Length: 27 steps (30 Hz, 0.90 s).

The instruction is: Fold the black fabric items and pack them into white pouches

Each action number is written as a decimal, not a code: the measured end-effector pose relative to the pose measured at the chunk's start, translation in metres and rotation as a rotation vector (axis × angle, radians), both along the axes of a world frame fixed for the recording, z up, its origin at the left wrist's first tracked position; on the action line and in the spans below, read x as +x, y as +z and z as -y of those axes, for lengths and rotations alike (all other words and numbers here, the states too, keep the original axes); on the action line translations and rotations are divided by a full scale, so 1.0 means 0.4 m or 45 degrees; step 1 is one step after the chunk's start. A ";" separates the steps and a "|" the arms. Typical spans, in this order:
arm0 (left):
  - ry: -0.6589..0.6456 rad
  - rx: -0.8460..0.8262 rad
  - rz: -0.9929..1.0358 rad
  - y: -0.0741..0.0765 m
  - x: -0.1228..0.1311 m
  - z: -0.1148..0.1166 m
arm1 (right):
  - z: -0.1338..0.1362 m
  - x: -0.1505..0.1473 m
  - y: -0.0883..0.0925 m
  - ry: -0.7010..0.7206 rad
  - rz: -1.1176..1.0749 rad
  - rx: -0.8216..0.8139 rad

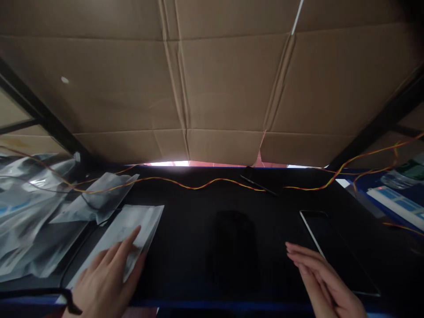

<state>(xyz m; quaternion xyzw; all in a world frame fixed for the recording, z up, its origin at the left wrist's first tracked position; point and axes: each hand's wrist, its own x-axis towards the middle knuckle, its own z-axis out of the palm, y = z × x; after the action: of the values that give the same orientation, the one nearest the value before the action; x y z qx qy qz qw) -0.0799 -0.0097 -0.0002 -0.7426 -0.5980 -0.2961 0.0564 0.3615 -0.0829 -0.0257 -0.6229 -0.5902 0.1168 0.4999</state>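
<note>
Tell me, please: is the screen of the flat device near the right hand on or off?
Off, it seems. The flat device lies on the black table, and its screen is fully dark, with no glow.

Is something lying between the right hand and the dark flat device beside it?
Nothing visible does. The right hand sits right at the left edge of the dark flat device on the black table; the wavy wire lies farther back.

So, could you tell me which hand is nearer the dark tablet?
Right. The right hand lies beside the tablet; the left hand rests on a silvery pouch far away.
</note>
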 end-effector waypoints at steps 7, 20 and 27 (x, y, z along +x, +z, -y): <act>-0.223 -0.185 0.046 0.004 0.135 0.026 | -0.073 -0.198 0.094 0.389 0.380 0.194; -0.074 0.215 0.412 0.051 0.248 0.016 | -0.114 -0.308 0.060 0.780 0.597 -0.117; -0.394 0.169 0.226 0.029 0.261 0.009 | -0.098 -0.221 0.033 0.598 0.890 -0.104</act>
<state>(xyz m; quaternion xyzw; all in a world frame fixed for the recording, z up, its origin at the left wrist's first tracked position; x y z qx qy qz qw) 0.0247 -0.0133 0.0115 -0.7914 -0.4583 -0.4044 0.0062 0.2731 -0.0438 -0.0125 -0.4928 -0.8452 0.0324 0.2043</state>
